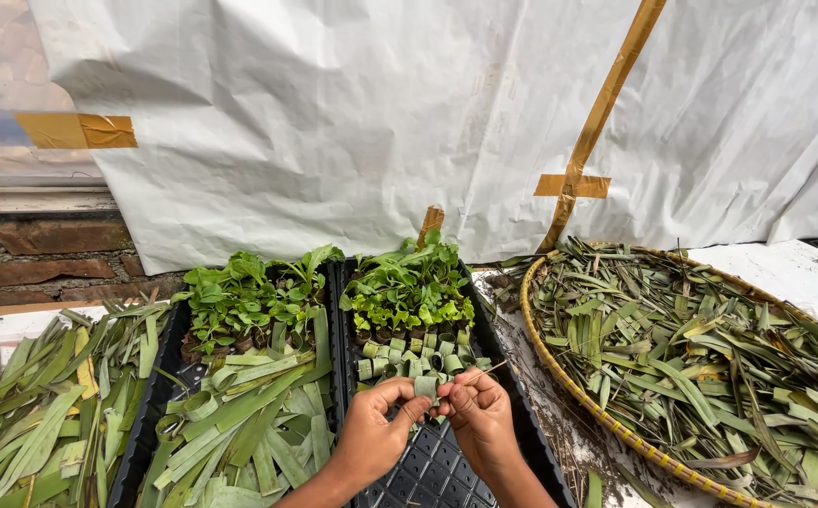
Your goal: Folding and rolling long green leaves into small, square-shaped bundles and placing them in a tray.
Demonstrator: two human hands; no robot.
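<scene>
Both hands meet over the near end of the right seedling tray [447, 466]; the left hand [378, 435] and the right hand [478, 416] pinch 1 small rolled leaf cup [425, 386] between thumbs and fingertips, so each grip is closed on that cup, which sits right at the fingertips, above the tray's bare black cells; a thin pale sliver [486, 373] sticks out from the right hand's fingers toward the upper right.

Just beyond the hands, rows of finished leaf cups [407, 356] stand in the tray, and behind them green seedlings [409, 287] fill its far end; the left seedling tray [160, 395] lies touching beside it, with seedlings [244, 296] at the far end and loose long leaf strips [249, 423] piled over the near part.

Further left, a heap of cut leaves [37, 414] rests on a pale board; to the right, a round woven basket tray [560, 367] with a yellow rim holds a mass of dry-green narrow leaves [701, 348]; it rests on a worn white counter [785, 268].

Behind everything hangs a white plastic sheet [334, 122], crossed by brown tape strips [602, 113]; 1 more brown tape patch [75, 130] sits at the left edge, above a brick wall [42, 254].
</scene>
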